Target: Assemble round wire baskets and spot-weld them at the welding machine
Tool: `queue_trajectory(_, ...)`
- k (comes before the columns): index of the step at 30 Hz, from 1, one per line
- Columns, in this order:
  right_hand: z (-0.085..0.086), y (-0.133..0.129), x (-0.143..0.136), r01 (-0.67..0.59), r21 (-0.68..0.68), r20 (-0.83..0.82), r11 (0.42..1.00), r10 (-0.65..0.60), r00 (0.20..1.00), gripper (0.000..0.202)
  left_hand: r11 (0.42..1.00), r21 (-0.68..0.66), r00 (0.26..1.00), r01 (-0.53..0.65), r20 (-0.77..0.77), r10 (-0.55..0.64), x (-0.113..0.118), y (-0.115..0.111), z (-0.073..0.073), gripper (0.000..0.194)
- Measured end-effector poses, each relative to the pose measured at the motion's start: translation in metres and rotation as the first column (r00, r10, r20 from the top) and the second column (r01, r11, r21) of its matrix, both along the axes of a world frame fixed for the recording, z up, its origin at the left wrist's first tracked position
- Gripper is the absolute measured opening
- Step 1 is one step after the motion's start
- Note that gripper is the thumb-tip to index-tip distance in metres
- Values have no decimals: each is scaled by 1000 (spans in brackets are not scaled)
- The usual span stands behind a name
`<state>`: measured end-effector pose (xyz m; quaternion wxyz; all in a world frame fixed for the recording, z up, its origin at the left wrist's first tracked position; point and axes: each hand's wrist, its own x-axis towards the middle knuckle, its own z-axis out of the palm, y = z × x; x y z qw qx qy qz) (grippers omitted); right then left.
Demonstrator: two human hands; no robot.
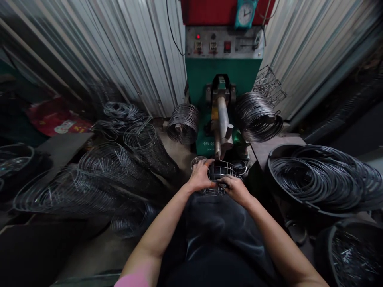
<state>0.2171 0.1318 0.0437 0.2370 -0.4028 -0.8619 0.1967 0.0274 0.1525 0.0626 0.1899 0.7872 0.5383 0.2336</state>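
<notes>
Just below the tip of a welding machine's metal arm (223,115), a round wire basket frame (223,165) sits between my two hands. My left hand (201,175) grips its left side, thumb and fingers bent around the wire. On the near right side, my right hand (236,187) is closed with thumb and fingers pinched at the frame's rim. Whether a small piece is also in that pinch is too dark to tell. The lower part of the frame is partly hidden by my hands.
Coils of wire rings (183,123) hang at both sides of the green machine (197,71). Stacked wire cages (104,163) lie on the left. To the right are a black tub (273,171) of wire rings and a bucket (329,247) of short metal pieces.
</notes>
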Motion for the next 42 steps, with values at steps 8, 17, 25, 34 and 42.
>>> queue_trajectory(8,9,23,-2,72,57,10,996,-73,997,34,999,-26,999,-31,25,31,2,27,0,92)
queue_trajectory(17,10,29,-2,126,92,49,988,-130,990,45,996,-35,995,-85,46,87,10,37,-2,87)
queue_trajectory(25,11,25,-6,339,87,-150,937,-325,934,29,985,-116,990,-130,44,136,11,55,0,93)
queue_trajectory(34,-17,-33,16,189,-797,-395,574,-731,556,34,979,-95,982,-178,41,183,10,71,3,97)
queue_trajectory(42,-35,-42,31,14,-920,-376,392,-890,257,26,976,-105,978,-191,63,198,14,80,-1,95)
